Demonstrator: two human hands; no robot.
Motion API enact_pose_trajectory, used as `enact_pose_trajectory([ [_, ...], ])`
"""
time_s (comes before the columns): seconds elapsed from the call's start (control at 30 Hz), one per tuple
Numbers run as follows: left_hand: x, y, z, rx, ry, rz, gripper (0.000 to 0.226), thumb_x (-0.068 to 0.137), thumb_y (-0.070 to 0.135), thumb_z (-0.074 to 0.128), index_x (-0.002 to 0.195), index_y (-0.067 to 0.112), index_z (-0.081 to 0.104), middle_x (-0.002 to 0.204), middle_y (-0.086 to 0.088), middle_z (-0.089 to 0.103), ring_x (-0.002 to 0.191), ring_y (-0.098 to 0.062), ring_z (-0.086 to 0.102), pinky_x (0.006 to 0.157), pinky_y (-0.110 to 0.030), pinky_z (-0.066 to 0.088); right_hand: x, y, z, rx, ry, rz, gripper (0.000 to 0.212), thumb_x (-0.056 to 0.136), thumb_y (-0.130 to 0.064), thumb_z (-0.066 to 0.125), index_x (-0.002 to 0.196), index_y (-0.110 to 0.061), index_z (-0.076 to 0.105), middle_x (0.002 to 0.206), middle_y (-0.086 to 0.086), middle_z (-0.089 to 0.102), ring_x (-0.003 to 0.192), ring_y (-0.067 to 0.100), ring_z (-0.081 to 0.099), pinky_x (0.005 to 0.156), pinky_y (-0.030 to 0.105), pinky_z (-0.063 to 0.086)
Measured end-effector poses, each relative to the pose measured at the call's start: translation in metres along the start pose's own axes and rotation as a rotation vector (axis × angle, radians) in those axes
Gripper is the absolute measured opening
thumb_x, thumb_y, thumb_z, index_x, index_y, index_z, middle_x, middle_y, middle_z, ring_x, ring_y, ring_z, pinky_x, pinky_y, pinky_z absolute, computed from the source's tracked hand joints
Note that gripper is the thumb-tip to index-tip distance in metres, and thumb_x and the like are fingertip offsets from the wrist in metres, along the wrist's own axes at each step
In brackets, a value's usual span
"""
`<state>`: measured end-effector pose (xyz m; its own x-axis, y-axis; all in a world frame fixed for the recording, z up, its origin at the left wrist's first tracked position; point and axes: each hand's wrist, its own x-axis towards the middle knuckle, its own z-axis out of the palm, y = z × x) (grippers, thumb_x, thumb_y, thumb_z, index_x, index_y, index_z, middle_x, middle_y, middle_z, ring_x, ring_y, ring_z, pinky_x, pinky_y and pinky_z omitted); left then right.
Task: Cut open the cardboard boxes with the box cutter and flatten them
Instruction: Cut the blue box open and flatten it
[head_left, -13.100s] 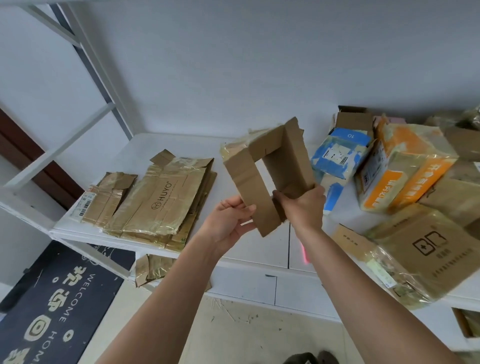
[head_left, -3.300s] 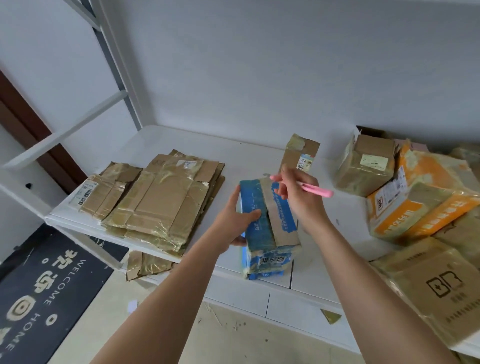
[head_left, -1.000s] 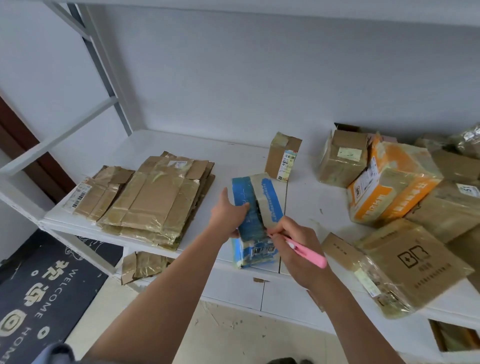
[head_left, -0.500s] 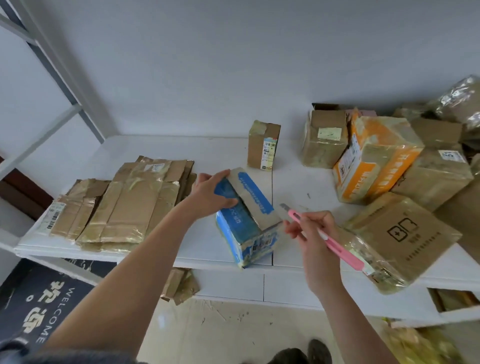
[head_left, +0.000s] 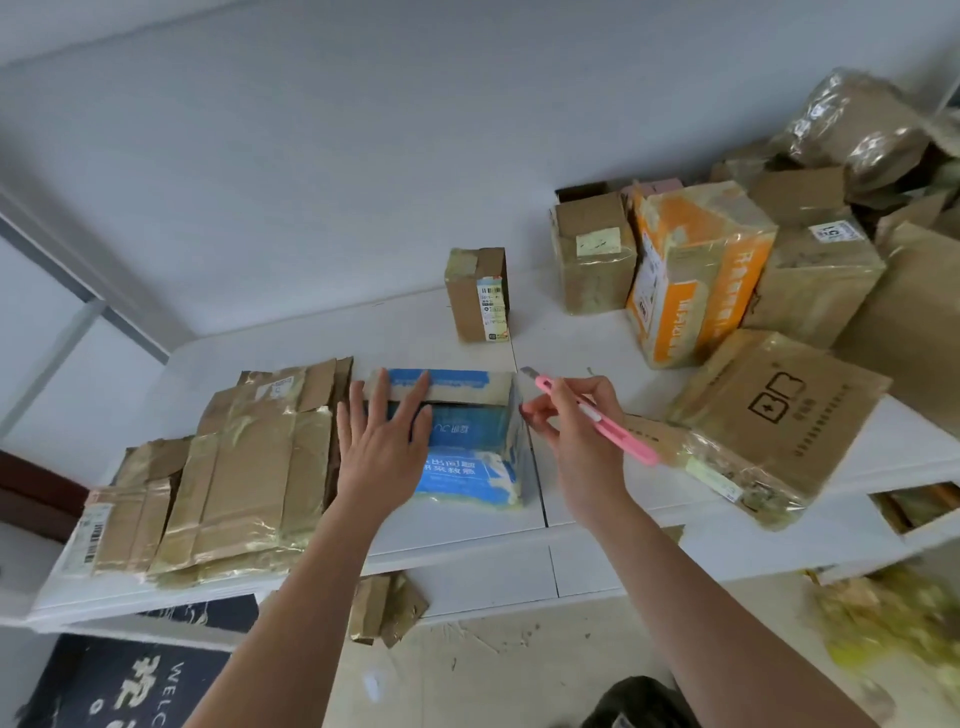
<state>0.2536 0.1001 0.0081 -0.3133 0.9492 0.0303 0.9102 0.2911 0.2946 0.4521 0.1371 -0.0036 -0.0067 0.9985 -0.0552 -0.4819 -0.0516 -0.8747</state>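
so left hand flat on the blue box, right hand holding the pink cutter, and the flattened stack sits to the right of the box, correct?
Not quite. The head view shows the flattened stack to the left of the blue box, not the right. The rest holds: left hand lies flat on the box, right hand holds the pink cutter.

Left hand flat, straight fingers pressing blue box onto white tabletop. Right hand pinches pink box cutter, blade near box's right edge. Flattened cardboard stack left; small upright box behind; taped boxes piled right.
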Motion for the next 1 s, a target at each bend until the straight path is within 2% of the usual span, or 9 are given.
enact_pose_trajectory([
  [0.1,0.005,-0.007,0.004,0.044,-0.096,-0.019,0.076,0.077,0.08,0.001,0.149,0.056,0.0,0.163,0.007,-0.01,0.149,-0.025,-0.014,0.12,-0.044,-0.008,0.002,0.009,0.0,-0.101,-0.003,-0.031,0.01,0.1,-0.012,0.055,0.09,-0.015,0.055,0.077,0.012,0.07,0.078,0.023,0.07,0.08,0.038,0.059],
  [0.27,0.01,-0.007,0.0,0.05,-0.192,-0.047,0.097,0.06,0.096,0.011,0.148,0.057,-0.003,0.16,0.014,-0.017,0.147,-0.022,-0.02,0.119,-0.047,-0.007,0.001,0.016,0.0,-0.21,-0.001,-0.138,0.012,0.099,-0.008,0.055,0.087,-0.011,0.054,0.072,0.008,0.067,0.07,0.018,0.069,0.07,0.028,0.058],
  [0.4,0.01,-0.005,-0.006,0.041,-0.259,-0.046,0.109,0.053,0.099,0.022,0.149,0.055,-0.005,0.157,0.016,-0.024,0.146,-0.022,-0.025,0.118,-0.049,-0.007,0.002,0.017,0.002,-0.272,-0.029,-0.19,0.011,0.098,-0.006,0.055,0.088,-0.009,0.054,0.072,0.009,0.066,0.07,0.022,0.069,0.068,0.029,0.056],
  [0.53,0.008,-0.005,-0.008,0.027,-0.266,-0.029,0.112,0.051,0.098,0.027,0.149,0.054,-0.005,0.157,0.017,-0.026,0.145,-0.021,-0.026,0.118,-0.05,-0.007,0.006,0.017,0.0,-0.302,-0.02,-0.217,0.01,0.099,-0.006,0.055,0.089,-0.008,0.054,0.073,0.009,0.066,0.071,0.023,0.069,0.067,0.029,0.056],
  [0.8,0.009,-0.008,-0.005,0.03,-0.237,-0.022,0.11,0.054,0.096,0.027,0.15,0.052,-0.002,0.159,0.013,-0.023,0.147,-0.024,-0.023,0.118,-0.05,-0.006,0.01,0.014,-0.001,-0.416,-0.065,-0.267,0.009,0.099,-0.008,0.054,0.092,-0.002,0.053,0.075,0.006,0.066,0.069,0.023,0.069,0.072,0.051,0.059],
  [0.9,0.008,-0.009,-0.004,0.036,-0.233,-0.018,0.109,0.055,0.097,0.027,0.15,0.053,-0.003,0.159,0.013,-0.023,0.146,-0.025,-0.024,0.118,-0.051,-0.007,0.01,0.01,0.001,-0.536,-0.098,-0.347,0.01,0.099,-0.007,0.054,0.091,-0.001,0.051,0.076,-0.002,0.064,0.068,0.018,0.069,0.066,0.046,0.059],
  [1.0,0.009,-0.01,-0.003,0.034,-0.232,-0.018,0.109,0.054,0.098,0.023,0.149,0.053,-0.004,0.158,0.014,-0.024,0.146,-0.025,-0.024,0.118,-0.051,-0.007,0.013,0.004,0.002,-0.651,-0.159,-0.452,0.013,0.098,-0.005,0.054,0.087,-0.01,0.047,0.075,-0.004,0.062,0.063,0.014,0.066,0.058,0.038,0.057],
])
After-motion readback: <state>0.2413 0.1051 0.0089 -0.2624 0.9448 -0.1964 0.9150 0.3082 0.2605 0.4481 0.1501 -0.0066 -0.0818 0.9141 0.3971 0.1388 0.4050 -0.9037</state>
